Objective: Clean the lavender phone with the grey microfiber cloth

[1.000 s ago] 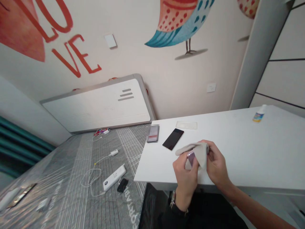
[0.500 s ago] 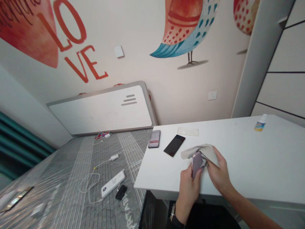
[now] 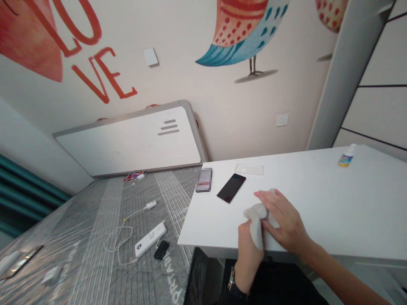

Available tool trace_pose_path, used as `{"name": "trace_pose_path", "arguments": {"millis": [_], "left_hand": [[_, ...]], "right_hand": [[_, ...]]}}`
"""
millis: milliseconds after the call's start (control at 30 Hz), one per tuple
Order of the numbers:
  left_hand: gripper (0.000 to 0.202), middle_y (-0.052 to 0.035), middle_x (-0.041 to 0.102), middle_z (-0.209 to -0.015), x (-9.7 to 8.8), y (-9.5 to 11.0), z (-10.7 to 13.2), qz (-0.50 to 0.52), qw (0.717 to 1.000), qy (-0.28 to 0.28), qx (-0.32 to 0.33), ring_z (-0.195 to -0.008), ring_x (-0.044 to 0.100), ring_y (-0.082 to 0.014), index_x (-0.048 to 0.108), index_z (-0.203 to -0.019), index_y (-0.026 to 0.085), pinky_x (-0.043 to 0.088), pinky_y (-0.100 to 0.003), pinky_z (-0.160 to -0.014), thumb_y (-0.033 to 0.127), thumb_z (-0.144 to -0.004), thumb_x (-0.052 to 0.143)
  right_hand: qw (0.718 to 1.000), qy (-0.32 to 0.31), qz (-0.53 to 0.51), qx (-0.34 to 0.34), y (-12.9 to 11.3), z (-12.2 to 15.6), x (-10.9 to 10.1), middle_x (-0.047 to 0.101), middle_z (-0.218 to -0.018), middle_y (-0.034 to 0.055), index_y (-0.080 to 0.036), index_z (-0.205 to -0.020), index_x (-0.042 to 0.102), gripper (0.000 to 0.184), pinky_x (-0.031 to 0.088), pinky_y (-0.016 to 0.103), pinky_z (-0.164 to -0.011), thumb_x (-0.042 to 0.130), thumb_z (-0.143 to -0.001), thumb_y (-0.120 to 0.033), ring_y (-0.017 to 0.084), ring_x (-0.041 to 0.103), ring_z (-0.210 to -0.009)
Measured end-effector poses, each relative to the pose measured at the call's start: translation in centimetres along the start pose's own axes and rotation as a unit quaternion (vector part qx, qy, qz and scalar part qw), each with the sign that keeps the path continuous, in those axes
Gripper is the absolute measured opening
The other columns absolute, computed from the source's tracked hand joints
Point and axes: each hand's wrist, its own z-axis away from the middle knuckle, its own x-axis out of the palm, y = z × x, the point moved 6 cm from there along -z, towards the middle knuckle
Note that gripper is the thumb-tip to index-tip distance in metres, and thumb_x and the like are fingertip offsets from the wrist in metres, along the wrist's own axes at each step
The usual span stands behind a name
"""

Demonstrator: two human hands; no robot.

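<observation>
Inspection finding: one grey cloth (image 3: pixel 257 222) is bunched between both hands, just inside the front edge of the white surface (image 3: pixel 318 212). The left hand (image 3: pixel 249 250) cups it from below, its fingers (image 3: pixel 246 231) clamped around the cloth with the tips hidden. The right hand (image 3: pixel 284 220) lies over the top, its fingers (image 3: pixel 267 196) together and pressed onto the cloth. Anything inside the cloth is hidden.

Judged step in hand: two-handed work with the cloth. The cloth must be opened before any contents can be inspected.

Count on the surface: one black phone (image 3: pixel 231 188) left of the hands, one blurred packet (image 3: pixel 204 179) at the left edge, one clear flat strip (image 3: pixel 249 169) near the back edge, and one small bottle (image 3: pixel 346 156) toward the back right corner.

Count on the bed: one white power bank (image 3: pixel 150 239), one white charger (image 3: pixel 151 204), and one small black item (image 3: pixel 161 250).
</observation>
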Motion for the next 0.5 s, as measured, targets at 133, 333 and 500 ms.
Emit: {"name": "trace_pose_path", "arguments": {"millis": [133,333,500], "left_hand": [[0.021,-0.0040,0.071,-0.071,0.0,0.0,0.1,0.013,1.000,-0.009,0.013,-0.061,0.063,-0.0168,0.068,-0.087,0.019,0.049,-0.025,-0.060,0.017,-0.093,0.049],[0.024,-0.0027,0.073,-0.075,0.0,0.2,0.1,0.014,1.000,-0.006,-0.003,-0.064,0.065,-0.0158,0.067,-0.087,0.020,0.044,-0.024,-0.060,0.014,-0.094,0.045],[0.027,-0.0019,0.068,-0.068,0.0,0.3,0.3,0.007,1.000,-0.004,-0.025,-0.059,0.059,-0.0141,0.063,-0.076,0.019,0.034,-0.025,-0.057,0.017,-0.096,0.045]], "right_hand": [[1.000,-0.007,0.009,0.021,0.7,-0.2,-0.2,0.064,-0.141,0.0145,-0.019,-0.151,0.046,0.054,0.039,0.059,-0.120,0.055,-0.101,-0.038,0.032,0.055,-0.138],[0.997,-0.002,-0.001,0.074,1.2,-0.5,-0.7,0.069,-0.131,0.0129,-0.020,-0.134,0.056,0.037,0.043,0.056,-0.116,0.056,-0.101,-0.036,0.030,0.062,-0.128],[0.999,0.015,-0.029,0.026,0.0,-0.4,-0.9,0.072,-0.122,0.0086,-0.020,-0.126,0.059,0.030,0.040,0.053,-0.120,0.047,-0.098,-0.014,0.025,0.063,-0.128]]}}
